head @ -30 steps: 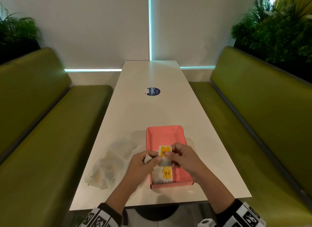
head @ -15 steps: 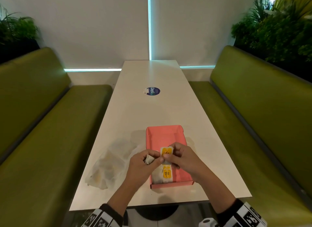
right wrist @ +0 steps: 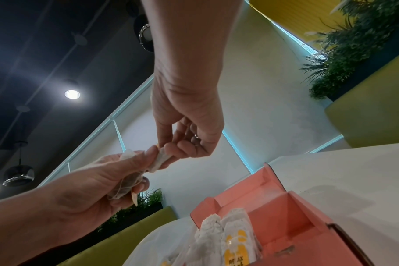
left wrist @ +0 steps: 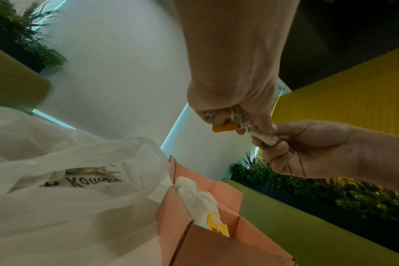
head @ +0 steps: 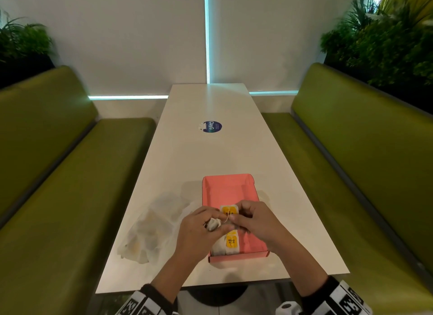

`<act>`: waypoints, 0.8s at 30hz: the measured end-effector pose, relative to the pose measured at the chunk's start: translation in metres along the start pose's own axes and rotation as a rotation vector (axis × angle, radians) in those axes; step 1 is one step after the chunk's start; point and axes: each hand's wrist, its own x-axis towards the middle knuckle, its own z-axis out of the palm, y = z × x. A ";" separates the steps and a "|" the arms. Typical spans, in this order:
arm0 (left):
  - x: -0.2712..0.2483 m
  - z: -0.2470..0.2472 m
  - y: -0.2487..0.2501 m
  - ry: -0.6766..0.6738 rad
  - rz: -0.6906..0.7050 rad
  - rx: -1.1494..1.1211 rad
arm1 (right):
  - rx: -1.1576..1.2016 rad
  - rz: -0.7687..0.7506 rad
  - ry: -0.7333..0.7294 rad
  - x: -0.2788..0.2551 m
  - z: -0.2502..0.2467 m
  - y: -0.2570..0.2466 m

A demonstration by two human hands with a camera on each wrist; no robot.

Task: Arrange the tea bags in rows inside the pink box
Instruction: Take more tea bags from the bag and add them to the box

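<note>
Holding one tea bag up between both hands, just above the near half of the pink box. Left hand curled round the crumpled pouch with string wound about it, thumb and fingertips pinching. Right hand pinching the far end of the same bag, beside a yellow paper tag that shows above the knuckles; which fingers actually hold the tag cannot be told. Gripped at two ends like this, most likely, to straighten the pouch and tidy its string before laying it flat. Directly beneath the hands, already lying in the box against its near wall, several more tea bags set side by side with yellow labels uppermost, apparently the start of a first row; exact count not clear. Beyond the hands, the far half of the box bare pink, leaving room for further rows. Left of the left hand, on the white tabletop, a crumpled translucent plastic bag, probably the source of the loose bags. Box kept close to the near tabletop edge, presumably for easy reach.
</note>
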 end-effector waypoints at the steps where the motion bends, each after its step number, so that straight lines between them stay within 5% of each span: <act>1: 0.000 0.000 0.000 -0.004 -0.002 0.007 | -0.007 0.002 0.001 0.000 0.000 -0.001; 6: 0.003 -0.004 0.003 -0.024 -0.093 -0.014 | -0.005 0.018 0.010 0.000 -0.005 0.002; 14: 0.007 -0.016 0.022 -0.045 -0.405 -0.586 | -0.018 0.047 -0.152 -0.003 -0.013 -0.005; 24: 0.006 -0.016 0.018 0.010 -0.419 -0.517 | 0.114 0.108 -0.239 -0.002 -0.019 -0.007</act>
